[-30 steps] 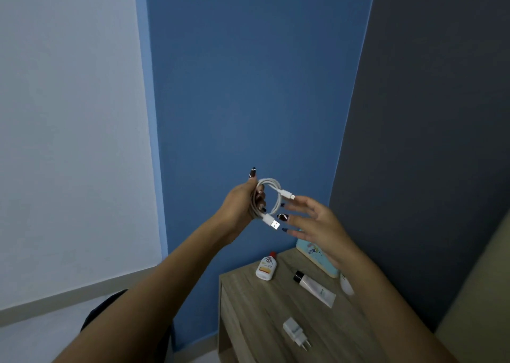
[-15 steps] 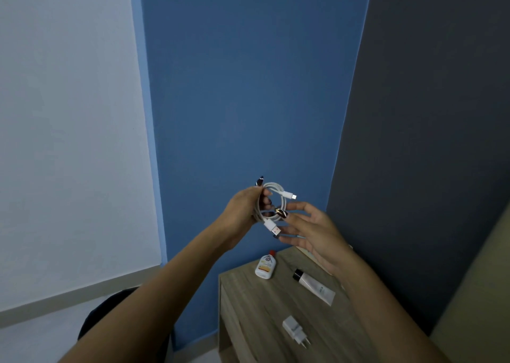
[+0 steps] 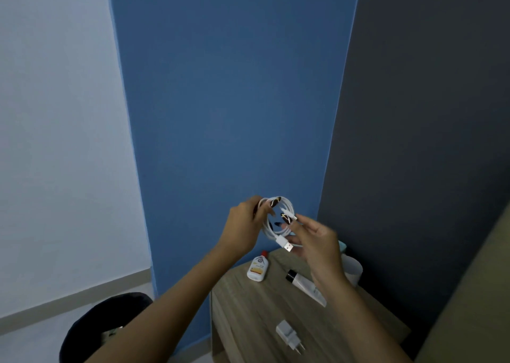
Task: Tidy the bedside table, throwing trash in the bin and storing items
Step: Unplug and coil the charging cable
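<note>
A coiled white USB cable (image 3: 269,231) hangs in the air above the wooden bedside table (image 3: 256,315). My left hand (image 3: 244,226) grips the coil at its left side. My right hand (image 3: 314,238) pinches the small plug end of the cable at the coil's right side; the larger USB plug points down between both hands. On the table lie a small white bottle with a red cap (image 3: 258,268), a white tube with a black cap (image 3: 305,286) and a white charger plug (image 3: 288,336).
A black bin (image 3: 91,332) stands on the floor left of the table, partly behind my left arm. A white cup (image 3: 352,269) and a teal object sit at the table's back right. Blue and dark walls rise behind; a beige surface lies at right.
My right hand has closed onto the cable's small plug end at the coil. The view has tilted down, showing more of the table and the bin.
</note>
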`<state>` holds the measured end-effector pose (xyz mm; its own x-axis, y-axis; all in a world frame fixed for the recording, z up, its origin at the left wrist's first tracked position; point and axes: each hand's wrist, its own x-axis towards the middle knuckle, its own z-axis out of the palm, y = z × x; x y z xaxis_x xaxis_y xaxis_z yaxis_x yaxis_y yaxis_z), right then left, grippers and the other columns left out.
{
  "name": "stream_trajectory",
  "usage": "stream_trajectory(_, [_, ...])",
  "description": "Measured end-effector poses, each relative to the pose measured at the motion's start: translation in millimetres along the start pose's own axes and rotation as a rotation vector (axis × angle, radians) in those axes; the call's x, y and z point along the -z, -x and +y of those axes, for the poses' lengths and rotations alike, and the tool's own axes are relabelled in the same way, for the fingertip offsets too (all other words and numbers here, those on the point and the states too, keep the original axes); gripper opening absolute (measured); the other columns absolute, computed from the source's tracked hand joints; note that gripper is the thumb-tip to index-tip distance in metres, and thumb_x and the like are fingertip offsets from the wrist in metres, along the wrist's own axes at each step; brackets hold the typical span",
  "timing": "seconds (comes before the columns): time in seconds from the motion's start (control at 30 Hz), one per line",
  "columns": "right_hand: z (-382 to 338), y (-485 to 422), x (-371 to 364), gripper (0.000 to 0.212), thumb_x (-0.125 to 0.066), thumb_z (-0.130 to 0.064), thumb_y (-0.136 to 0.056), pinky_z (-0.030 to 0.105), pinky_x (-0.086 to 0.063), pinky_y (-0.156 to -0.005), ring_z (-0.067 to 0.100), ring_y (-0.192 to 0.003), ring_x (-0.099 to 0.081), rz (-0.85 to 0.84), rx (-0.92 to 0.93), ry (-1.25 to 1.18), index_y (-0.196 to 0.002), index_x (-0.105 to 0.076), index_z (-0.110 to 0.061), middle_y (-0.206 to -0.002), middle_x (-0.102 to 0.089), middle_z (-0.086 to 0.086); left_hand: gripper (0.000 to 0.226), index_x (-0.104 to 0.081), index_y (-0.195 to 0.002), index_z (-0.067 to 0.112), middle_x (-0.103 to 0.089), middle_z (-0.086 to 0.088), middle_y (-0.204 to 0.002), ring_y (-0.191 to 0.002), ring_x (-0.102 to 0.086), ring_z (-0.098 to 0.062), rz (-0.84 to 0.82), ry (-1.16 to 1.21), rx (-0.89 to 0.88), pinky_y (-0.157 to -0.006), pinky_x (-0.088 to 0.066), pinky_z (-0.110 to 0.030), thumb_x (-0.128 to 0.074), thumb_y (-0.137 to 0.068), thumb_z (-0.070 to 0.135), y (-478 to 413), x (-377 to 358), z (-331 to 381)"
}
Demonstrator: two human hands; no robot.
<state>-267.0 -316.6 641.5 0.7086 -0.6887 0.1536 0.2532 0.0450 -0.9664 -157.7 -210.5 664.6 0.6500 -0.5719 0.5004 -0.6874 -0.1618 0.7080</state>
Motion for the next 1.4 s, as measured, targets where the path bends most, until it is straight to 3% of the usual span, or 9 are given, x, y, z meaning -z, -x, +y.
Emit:
stream_trajectory(0.2, [38.4,-30.9,7.7,0.018,-0.058,-0.007,-0.093,0.028,-0.057,-0.060,0.016,-0.069,-0.072,0.071,-0.072,0.023,-0.092,-0.073,-0.018,-0.078,-0.076,0.004,0.035,-0.065,-0.089,0.014,-0.055,-0.001,-0.059,-0.048,-0.048,-0.012,-0.113,0.038,0.045,-0.053,-0.041,-0.035,-0.040,-0.099,0.036,-17.0,-31.2,-45.4])
stream_trajectory(0.33, [55.6,-49.4,19.5,0.029,-0.058,-0.006,-0.092,0.040,-0.059,-0.070,0.025,-0.077,-0.072,0.144,-0.124,0.033,-0.076,-0.077,-0.021,-0.081,-0.075,0.010,0.034,-0.065,-0.086,0.015,-0.049,0.006,-0.054,-0.044,-0.047,-0.003,-0.166,0.065,0.066,-0.049,-0.034,-0.019,-0.042,-0.098,0.037,-32.5,-57.0,-65.2])
stream_trajectory(0.5, [62.6,-59.6,44.0,0.017,-0.060,-0.006,-0.091,0.022,-0.054,-0.052,0.015,-0.067,-0.072,0.247,-0.128,0.044,-0.086,-0.072,-0.017,-0.076,-0.075,0.006,0.038,-0.063,-0.092,0.009,-0.050,0.008,-0.059,-0.051,-0.048,0.000,-0.207,0.117,0.071,-0.050,-0.035,-0.015,-0.041,-0.098,0.039,-44.0,-89.3,-73.0])
stream_trajectory(0.63, [70.0,-54.9,83.1,0.014,-0.058,-0.005,-0.092,0.024,-0.055,-0.052,0.016,-0.066,-0.073,0.340,-0.155,0.014,-0.097,-0.072,-0.006,-0.078,-0.075,0.011,0.035,-0.061,-0.095,0.015,-0.068,0.002,-0.074,-0.048,-0.054,-0.003,-0.244,0.166,0.100,-0.053,-0.042,-0.017,-0.037,-0.100,0.040,-40.2,-114.0,-80.2])
stream_trajectory(0.73, [89.9,-43.5,124.1,0.017,-0.057,-0.004,-0.091,0.022,-0.054,-0.051,0.013,-0.061,-0.070,0.493,-0.172,0.029,-0.090,-0.073,-0.010,-0.069,-0.073,0.007,0.035,-0.062,-0.093,0.015,-0.067,0.004,-0.076,-0.050,-0.057,-0.003,-0.297,0.122,0.115,-0.055,-0.044,-0.020,-0.038,-0.099,0.040,-32.5,-138.3,-96.8])
stream_trajectory(0.9, [144.9,-27.3,189.6,0.016,-0.056,-0.005,-0.092,0.027,-0.058,-0.058,0.024,-0.073,-0.070,0.774,-0.263,0.065,-0.096,-0.070,0.001,-0.083,-0.072,0.018,0.028,-0.062,-0.090,0.018,-0.064,0.004,-0.073,-0.057,-0.057,-0.003,-0.386,0.017,0.104,-0.059,-0.043,-0.028,-0.041,-0.098,0.036,-17.3,-182.9,-127.3])
stream_trajectory(1.1, [218.2,-20.4,229.0,0.011,-0.060,-0.006,-0.092,0.039,-0.056,-0.062,0.029,-0.066,-0.067,0.990,-0.403,0.101,-0.090,-0.070,-0.002,-0.074,-0.068,0.014,0.026,-0.060,-0.096,0.014,-0.066,-0.010,-0.090,-0.071,-0.063,-0.024,-0.509,0.001,0.145,-0.069,-0.053,-0.041,-0.041,-0.099,0.032,-3.3,-234.4,-163.5])
stream_trajectory(1.27, [262.8,-24.5,240.4,0.023,-0.064,-0.025,-0.088,0.042,-0.060,-0.072,0.028,-0.075,-0.070,1.066,-0.544,0.414,-0.097,-0.076,-0.007,-0.083,-0.075,0.013,0.030,-0.061,-0.101,0.009,-0.065,-0.011,-0.092,-0.081,-0.061,-0.025,-0.567,-0.038,0.188,-0.066,-0.040,-0.030,-0.042,-0.099,0.031,14.0,-263.0,-181.8])
stream_trajectory(1.4, [264.6,-24.9,239.6,0.023,-0.064,-0.026,-0.088,0.036,-0.056,-0.072,0.033,-0.088,-0.068,1.133,-0.555,0.559,-0.099,-0.076,-0.008,-0.095,-0.074,0.016,0.029,-0.061,-0.103,0.012,-0.067,-0.009,-0.094,-0.085,-0.062,-0.025,-0.598,-0.049,0.226,-0.071,-0.048,-0.034,-0.041,-0.098,0.033,24.6,-276.5,-190.1])
